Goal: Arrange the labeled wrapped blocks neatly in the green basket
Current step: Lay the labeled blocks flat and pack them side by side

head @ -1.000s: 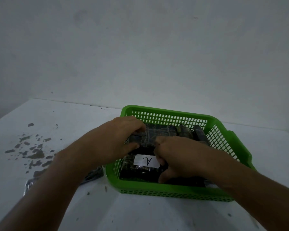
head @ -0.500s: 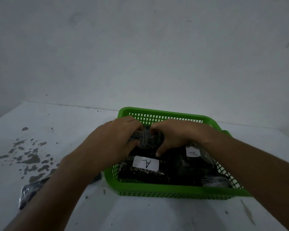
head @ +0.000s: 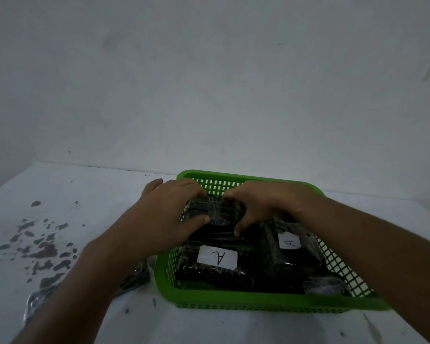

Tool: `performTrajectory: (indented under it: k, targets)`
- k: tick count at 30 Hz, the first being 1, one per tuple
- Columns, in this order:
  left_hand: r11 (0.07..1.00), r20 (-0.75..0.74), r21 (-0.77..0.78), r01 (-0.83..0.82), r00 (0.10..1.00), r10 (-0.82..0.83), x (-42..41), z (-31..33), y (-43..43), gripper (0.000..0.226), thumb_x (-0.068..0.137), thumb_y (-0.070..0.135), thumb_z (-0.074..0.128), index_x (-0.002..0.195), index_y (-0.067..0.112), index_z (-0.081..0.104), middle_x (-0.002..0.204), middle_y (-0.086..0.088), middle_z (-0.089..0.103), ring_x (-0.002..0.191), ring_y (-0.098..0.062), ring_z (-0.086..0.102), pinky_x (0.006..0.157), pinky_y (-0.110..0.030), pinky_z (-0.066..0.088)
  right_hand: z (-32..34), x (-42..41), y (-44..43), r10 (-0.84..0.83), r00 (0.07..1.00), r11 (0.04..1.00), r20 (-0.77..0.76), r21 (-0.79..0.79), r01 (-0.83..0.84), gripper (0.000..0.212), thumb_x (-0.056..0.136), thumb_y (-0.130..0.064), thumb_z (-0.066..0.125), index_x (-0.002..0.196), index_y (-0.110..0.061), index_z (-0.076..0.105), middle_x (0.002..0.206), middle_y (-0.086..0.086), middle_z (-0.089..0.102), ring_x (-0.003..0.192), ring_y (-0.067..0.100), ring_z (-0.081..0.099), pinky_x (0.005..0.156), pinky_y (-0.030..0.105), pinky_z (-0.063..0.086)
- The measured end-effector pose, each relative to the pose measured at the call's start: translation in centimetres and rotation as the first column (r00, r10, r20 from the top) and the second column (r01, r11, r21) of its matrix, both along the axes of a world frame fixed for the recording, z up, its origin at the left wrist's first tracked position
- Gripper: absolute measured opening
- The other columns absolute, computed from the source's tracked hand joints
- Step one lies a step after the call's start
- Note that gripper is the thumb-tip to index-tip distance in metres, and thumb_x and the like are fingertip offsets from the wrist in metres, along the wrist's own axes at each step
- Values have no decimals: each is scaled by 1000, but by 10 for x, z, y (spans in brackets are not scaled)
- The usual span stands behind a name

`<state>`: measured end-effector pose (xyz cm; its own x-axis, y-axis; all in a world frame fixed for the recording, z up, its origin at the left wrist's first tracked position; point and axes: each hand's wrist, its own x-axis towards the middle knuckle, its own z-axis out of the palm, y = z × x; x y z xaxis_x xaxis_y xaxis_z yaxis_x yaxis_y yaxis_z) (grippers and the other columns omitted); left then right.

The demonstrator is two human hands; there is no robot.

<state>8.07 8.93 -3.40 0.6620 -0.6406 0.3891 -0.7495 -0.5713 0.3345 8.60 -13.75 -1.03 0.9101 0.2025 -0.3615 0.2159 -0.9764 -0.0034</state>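
Note:
A green plastic basket (head: 258, 305) sits on a white table and holds several dark blocks wrapped in clear film. One block with a white "A" label (head: 217, 258) lies at the front left of the basket, another labeled block (head: 289, 242) at the right. My left hand (head: 169, 214) and my right hand (head: 263, 204) both grip one wrapped block (head: 219, 212) at the basket's back left, just above the others. Its label is not visible.
Another dark wrapped block (head: 134, 278) lies on the table left of the basket, partly hidden under my left forearm. Dark stains (head: 42, 252) mark the table at the left. A bare wall rises right behind the basket.
My right hand moved from the front of the basket to the back left and joined my left hand on the block. That uncovered the labeled block on the right.

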Motion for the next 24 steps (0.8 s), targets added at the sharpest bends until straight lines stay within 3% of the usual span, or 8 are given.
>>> performTrajectory:
  k: [3, 6, 10, 14, 18, 20, 24]
  targets:
    - [1000, -10, 7, -27, 1000, 28, 3, 0, -4, 38, 79, 53, 58, 112, 32, 55, 110, 22, 52, 100, -1, 48, 103, -49, 36, 7, 2, -12, -11, 1000, 994, -25, 104, 14, 63, 78, -49, 73, 133, -30, 49, 130, -9, 55, 111, 12, 53, 92, 36, 46]
    - [993, -22, 99, -67, 997, 70, 7, 1, -7, 41, 81, 46, 63, 118, 33, 52, 121, 18, 53, 116, -7, 49, 110, -49, 25, 11, 3, -22, -22, 998, 967, -52, 254, 34, 51, 88, -39, 67, 135, -27, 51, 135, -9, 54, 120, 7, 50, 101, 31, 42]
    - [974, -21, 224, -41, 999, 47, 22, 7, -17, 49, 78, 42, 69, 121, 30, 49, 120, 14, 55, 112, -10, 51, 103, -40, 31, 9, 4, -40, -62, 998, 908, -16, 414, 63, 37, 94, -33, 60, 130, -23, 58, 128, -8, 62, 115, 6, 57, 100, 28, 44]
    - [969, -18, 243, -54, 998, 60, 42, 15, -27, 46, 82, 39, 66, 123, 30, 46, 118, 10, 59, 111, -13, 54, 110, -49, 22, 5, 4, -49, -176, 982, 839, 63, 532, 116, 28, 98, -40, 50, 118, -25, 64, 112, -8, 68, 103, 8, 63, 89, 29, 49]
    - [952, 43, 291, -97, 995, 88, 56, 22, -31, 30, 91, 38, 54, 119, 27, 51, 109, 7, 64, 108, -16, 56, 110, -49, 13, -1, 5, -53, -263, 950, 802, 171, 585, 116, 43, 94, -57, 42, 112, -25, 62, 107, -1, 67, 100, 18, 63, 88, 39, 49]
    - [948, 40, 301, -104, 995, 97, 59, 23, -31, 28, 92, 39, 51, 116, 25, 55, 107, 6, 65, 106, -15, 57, 109, -48, 13, -2, 4, -60, -292, 944, 761, 156, 635, 131, 47, 84, -68, 49, 115, -34, 57, 111, -4, 65, 100, 15, 63, 88, 36, 50]
    - [935, -10, 335, -117, 992, 127, 65, 18, -32, 31, 96, 40, 43, 113, 23, 61, 121, 1, 54, 103, -17, 55, 99, -43, 25, -6, 3, -67, -233, 948, 825, 218, 561, 74, 27, 90, -37, 65, 113, -36, 52, 111, -10, 62, 97, 17, 63, 82, 30, 48]
